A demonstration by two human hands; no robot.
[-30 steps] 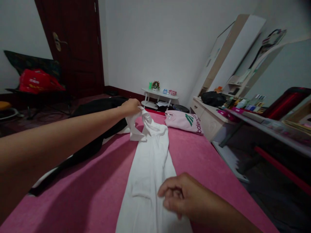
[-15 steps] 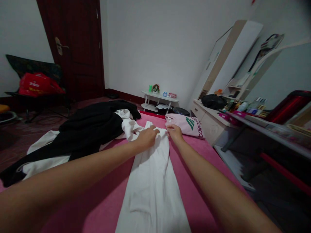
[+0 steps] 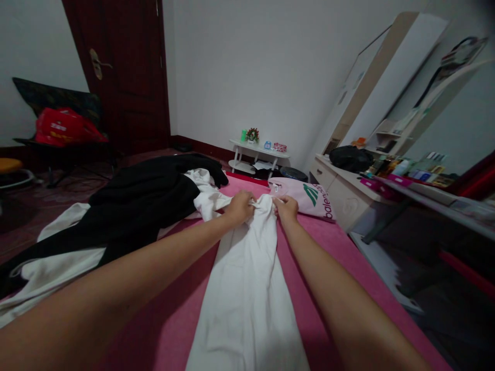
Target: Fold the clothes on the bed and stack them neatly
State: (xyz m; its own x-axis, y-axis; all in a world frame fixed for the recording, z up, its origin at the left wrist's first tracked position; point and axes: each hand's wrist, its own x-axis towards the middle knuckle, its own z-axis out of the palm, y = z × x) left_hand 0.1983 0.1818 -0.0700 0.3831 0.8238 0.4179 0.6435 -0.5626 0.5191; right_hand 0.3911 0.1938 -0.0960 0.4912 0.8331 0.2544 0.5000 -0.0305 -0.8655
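A long white garment [image 3: 247,288] lies lengthwise over the pink bed cover [image 3: 332,257], wider near me and gathered at its far end. Whether it is trousers or a top, I cannot tell. My left hand [image 3: 240,207] grips the far end on its left side, with the fingertips partly hidden in the cloth. Across from it, my right hand [image 3: 286,207] pinches the right corner of that end. More bunched white cloth [image 3: 209,198] touches the left side, beside a heap of black clothing [image 3: 143,196]. Just beyond my right hand rests a folded pink shirt [image 3: 305,196] with green and dark print.
A small white table [image 3: 257,147] with a flower pot stands against the far wall. To the right are a dresser [image 3: 336,180] bearing a black bag [image 3: 351,158] and a grey-edged desk [image 3: 433,201]. A red bag [image 3: 65,126] sits on a chair at the left.
The garment's far end is more gathered between my hands, and the left hand has turned inward with its fingers closed on the cloth. The camera view has shifted slightly left.
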